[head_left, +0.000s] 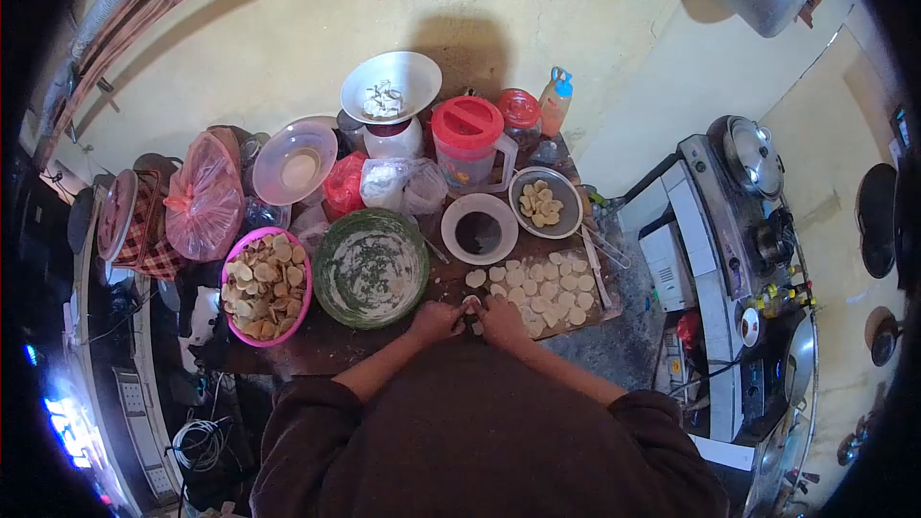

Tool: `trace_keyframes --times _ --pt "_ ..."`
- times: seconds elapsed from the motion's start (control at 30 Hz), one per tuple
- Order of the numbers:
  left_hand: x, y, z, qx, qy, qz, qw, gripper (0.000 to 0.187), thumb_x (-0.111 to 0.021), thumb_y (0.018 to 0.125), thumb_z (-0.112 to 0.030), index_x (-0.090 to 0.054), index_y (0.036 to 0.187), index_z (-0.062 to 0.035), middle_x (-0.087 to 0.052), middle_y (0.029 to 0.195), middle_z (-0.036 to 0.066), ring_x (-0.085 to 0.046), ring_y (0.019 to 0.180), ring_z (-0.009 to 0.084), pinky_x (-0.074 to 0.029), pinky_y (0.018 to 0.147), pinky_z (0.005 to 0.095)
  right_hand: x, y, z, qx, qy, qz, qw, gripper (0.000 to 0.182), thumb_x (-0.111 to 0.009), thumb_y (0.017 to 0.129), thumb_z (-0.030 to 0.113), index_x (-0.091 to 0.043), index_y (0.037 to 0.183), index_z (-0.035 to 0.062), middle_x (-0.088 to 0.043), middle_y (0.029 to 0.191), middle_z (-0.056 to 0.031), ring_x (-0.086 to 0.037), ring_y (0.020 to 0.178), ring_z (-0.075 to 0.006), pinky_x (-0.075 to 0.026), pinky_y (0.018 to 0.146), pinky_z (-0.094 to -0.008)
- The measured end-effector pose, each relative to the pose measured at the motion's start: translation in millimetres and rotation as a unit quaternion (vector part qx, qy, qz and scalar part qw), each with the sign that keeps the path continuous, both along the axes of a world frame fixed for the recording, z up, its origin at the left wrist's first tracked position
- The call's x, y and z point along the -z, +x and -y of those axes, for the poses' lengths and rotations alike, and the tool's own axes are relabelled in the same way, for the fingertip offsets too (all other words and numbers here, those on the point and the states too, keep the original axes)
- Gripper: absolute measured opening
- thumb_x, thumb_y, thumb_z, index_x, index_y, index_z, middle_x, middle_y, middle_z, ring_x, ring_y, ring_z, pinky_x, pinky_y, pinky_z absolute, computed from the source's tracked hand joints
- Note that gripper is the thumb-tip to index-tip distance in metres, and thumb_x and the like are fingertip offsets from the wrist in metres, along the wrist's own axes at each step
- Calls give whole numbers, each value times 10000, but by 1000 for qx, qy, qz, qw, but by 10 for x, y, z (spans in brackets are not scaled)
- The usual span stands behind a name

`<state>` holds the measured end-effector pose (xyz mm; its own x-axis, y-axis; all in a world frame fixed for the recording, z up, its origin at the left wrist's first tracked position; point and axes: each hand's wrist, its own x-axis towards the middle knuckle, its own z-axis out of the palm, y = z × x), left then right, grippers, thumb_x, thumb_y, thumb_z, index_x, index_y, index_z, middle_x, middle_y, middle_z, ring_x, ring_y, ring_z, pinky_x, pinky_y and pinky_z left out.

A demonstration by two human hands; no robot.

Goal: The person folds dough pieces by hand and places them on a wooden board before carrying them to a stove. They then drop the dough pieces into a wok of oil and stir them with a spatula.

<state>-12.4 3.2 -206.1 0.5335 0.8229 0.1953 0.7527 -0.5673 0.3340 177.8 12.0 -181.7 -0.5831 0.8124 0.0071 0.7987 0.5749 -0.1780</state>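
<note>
My left hand [438, 322] and my right hand [503, 319] meet at the near edge of the table. Their fingers pinch a small pale dough round [470, 300] between them, mostly covered by the fingertips. Just right of my right hand, many flat dough rounds [550, 290] lie spread on a floured board. A single round [475, 278] rests beyond my fingers. Left of my left hand sits a green round tray [372, 269] dusted with flour. A white bowl of dark liquid or filling [480, 229] stands straight ahead; its contents are hard to make out.
A pink basin [268, 288] heaped with folded dough pieces is at the left. A metal bowl [546, 202] holds more pieces. Behind are a red-lidded pitcher [467, 142], plastic bags [205, 195] and a white bowl [390, 87]. A stove [717, 201] stands at the right.
</note>
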Motion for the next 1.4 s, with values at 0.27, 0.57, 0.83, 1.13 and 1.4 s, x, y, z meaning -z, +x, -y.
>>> trace_keyframes --times 0.27,0.57,0.83,1.13,1.4 --pt "63 -18 -37 -11 -44 23 999 559 -625 712 -244 -496 1250 -165 -583 647 77 -587 574 254 -470 545 404 -119 5 -15 24 -41 -26 999 522 -591 672 131 -531 1187 75 -494 919 -93 -495 907 -267 -435 687 -403" --pt "129 -63 -15 12 -9 73 997 460 -629 711 -229 -565 1161 -161 -590 660 69 -588 585 249 -467 549 398 -137 20 -44 -37 -6 -22 999 343 -551 752 157 -608 1089 135 -518 917 -71 -503 904 -243 -439 687 -371" --pt "72 -53 -24 28 20 80 996 422 -640 715 -239 -586 1129 -173 -576 646 54 -581 576 234 -463 538 372 -138 53 -43 6 -38 -77 996 309 -603 704 103 -647 1008 140 -548 891 -80 -529 856 -262 -449 674 -378" --pt "-162 -7 -95 48 -48 -23 997 415 -639 717 -237 -587 1110 -115 -593 817 73 -585 763 236 -460 638 386 -321 831 116 242 33 -331 911 279 -569 742 40 -616 1017 51 -549 942 -155 -539 893 -322 -437 761 -399" --pt "-76 69 -21 125 28 27 991 572 -550 784 -181 -382 1314 -50 -378 1368 114 -324 1295 252 -242 1050 473 -131 1410 465 301 140 -110 937 599 -577 804 272 -373 1287 -15 -394 1307 -173 -354 1216 -334 -233 1004 -509"
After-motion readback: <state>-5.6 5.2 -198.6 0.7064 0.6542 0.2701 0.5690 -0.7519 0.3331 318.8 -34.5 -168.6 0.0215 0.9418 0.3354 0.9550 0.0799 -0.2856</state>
